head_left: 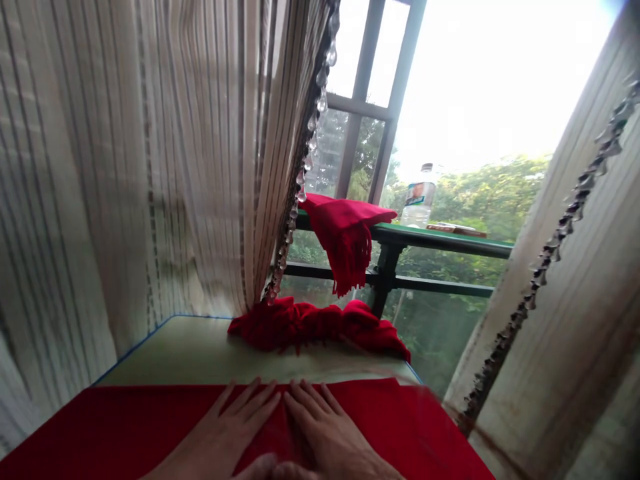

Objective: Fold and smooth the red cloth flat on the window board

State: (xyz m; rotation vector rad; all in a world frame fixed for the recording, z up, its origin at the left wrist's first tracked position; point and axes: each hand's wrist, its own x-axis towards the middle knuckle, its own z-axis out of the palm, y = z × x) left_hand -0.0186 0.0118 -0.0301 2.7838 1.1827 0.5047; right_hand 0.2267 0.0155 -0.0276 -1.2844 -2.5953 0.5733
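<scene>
A red cloth (135, 423) lies spread over the near part of the table, its far edge running straight across. My left hand (235, 423) rests palm down on it, fingers stretched toward that far edge. Beside it, my right hand (323, 427) also lies flat on the cloth with its fingers extended. The fingertips of both hands come close together near the middle of the edge. Beyond them, a bunched red fringed scarf (320, 325) sits on the far end of the table.
The pale table (185, 347) has a blue rim. A red fringed scarf (345, 233) hangs over the green railing (465, 244). A plastic bottle (419, 197) and a flat box (455, 230) stand on the railing. Striped curtains with beaded trim (200, 147) hang at left and right.
</scene>
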